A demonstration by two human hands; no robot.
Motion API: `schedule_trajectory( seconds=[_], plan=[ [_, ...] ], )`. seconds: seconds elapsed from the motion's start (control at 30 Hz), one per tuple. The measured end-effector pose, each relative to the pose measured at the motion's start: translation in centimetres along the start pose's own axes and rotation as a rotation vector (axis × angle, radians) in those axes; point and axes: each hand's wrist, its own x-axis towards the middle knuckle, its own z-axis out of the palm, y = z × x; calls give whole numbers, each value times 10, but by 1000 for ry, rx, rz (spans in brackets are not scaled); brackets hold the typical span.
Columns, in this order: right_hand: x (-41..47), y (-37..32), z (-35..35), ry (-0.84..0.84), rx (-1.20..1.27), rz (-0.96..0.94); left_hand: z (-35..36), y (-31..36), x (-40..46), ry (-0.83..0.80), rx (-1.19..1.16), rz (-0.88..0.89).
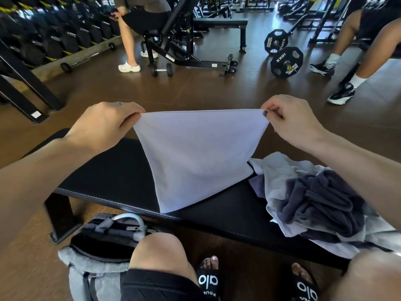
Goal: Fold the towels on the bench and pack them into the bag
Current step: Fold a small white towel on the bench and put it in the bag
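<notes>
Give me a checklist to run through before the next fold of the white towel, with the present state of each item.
1. Left hand pinches one top corner of the white towel: ok.
2. Right hand pinches the other top corner: ok.
3. Top edge pulled straight between the hands: ok.
4. Towel hangs free of the unfolded pile: not ok, its right lower edge touches or overlaps the pile.
5. Bare bench surface to lay the towel on: ok, left half is bare.
6. Grey bag open to take towels: ok, its mouth looks unzipped, though a knee hides part.
</notes>
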Motion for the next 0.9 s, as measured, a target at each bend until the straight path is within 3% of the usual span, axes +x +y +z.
schedule_trajectory(
  seconds=[0.17, 0.3, 0.4, 0.6, 0.73, 0.9],
  plan=[
    [12, -15, -6, -36, 172, 111, -1, -9, 7, 40, 50, -31],
    [35, -25, -17, 86, 420, 116, -14, -19, 22, 200, 100, -91],
    [44, -27, -16, 96, 290, 55, -15, -20, 31, 211, 133, -146],
    [57, -18, -7, 133, 281, 68, -12, -19, 43, 207, 180, -207],
    [84, -17, -2, 82, 249, 131, -5, -17, 70, 150, 148, -358],
    [126, -18, -19, 149, 217, 152, -14, -29, 121, 224, 48, -522]
  ],
)
